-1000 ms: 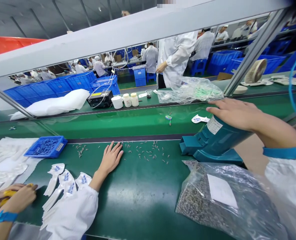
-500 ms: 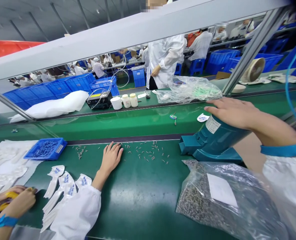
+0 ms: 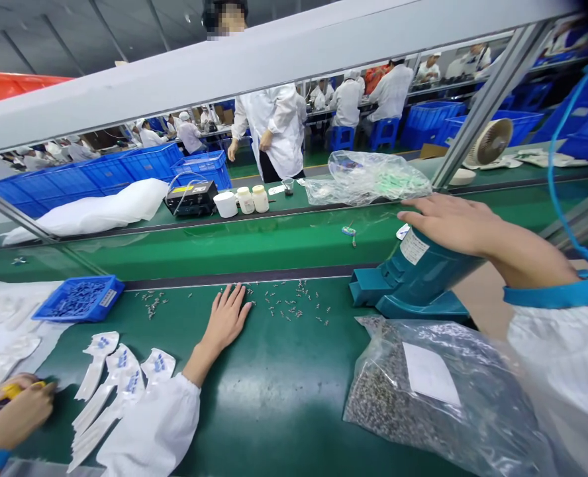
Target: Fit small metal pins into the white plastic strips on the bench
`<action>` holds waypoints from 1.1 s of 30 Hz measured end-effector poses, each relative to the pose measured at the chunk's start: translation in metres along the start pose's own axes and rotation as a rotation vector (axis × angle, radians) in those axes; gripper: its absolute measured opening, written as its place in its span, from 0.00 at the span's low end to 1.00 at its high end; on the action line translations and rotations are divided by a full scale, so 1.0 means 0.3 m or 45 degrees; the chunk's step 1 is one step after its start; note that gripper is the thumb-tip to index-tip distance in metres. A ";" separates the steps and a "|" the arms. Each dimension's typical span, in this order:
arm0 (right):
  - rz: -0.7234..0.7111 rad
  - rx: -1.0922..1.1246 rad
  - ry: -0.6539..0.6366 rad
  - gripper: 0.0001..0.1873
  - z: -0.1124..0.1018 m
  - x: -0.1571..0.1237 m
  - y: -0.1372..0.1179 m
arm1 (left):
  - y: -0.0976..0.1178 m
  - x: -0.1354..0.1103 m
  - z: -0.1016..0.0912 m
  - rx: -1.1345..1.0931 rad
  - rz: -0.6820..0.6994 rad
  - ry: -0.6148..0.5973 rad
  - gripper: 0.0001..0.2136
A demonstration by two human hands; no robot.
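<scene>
My left hand lies flat and open on the green table, fingers stretched toward several small metal parts scattered just beyond the fingertips. My right hand rests palm down with its fingers stretched out on top of a teal machine at the right. A clear bag of small metal parts lies in front of that machine. White pouches with blue print sit near my left sleeve.
A blue tray of parts stands at the left by white plastic sheets. Another person's hands hold something yellow at bottom left. Behind the conveyor belt are white jars, a black device, a bag, a fan, and workers.
Both hands have stayed where they were. The view has shifted slightly, small items on the belt have drifted right, and the standing person in white has walked left.
</scene>
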State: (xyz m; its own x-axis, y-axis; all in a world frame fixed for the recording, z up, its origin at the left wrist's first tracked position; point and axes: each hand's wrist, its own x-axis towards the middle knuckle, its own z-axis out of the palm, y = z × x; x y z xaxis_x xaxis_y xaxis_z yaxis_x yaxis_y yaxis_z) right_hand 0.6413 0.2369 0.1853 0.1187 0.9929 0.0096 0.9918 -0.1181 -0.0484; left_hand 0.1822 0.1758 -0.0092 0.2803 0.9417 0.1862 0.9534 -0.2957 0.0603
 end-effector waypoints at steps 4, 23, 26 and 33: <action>0.020 -0.009 -0.009 0.39 -0.009 -0.008 -0.014 | -0.041 0.009 -0.023 -0.017 0.014 0.009 0.23; 0.017 -0.012 0.011 0.37 -0.009 -0.011 -0.018 | 0.299 0.016 -0.076 -0.236 0.654 -0.121 0.18; 0.031 -0.021 0.013 0.36 -0.020 -0.020 -0.028 | 0.299 0.011 -0.079 -0.227 0.688 -0.107 0.17; 0.027 -0.013 0.009 0.37 -0.019 -0.021 -0.028 | 0.319 0.013 -0.069 -0.277 0.712 -0.086 0.14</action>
State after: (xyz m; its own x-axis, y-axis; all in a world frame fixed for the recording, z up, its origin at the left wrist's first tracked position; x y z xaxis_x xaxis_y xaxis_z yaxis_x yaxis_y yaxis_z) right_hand 0.6324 0.2315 0.1915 0.1403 0.9900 0.0153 0.9895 -0.1396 -0.0386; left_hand 0.2724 0.1478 0.0176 0.7458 0.6399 0.1852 0.6166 -0.7683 0.1718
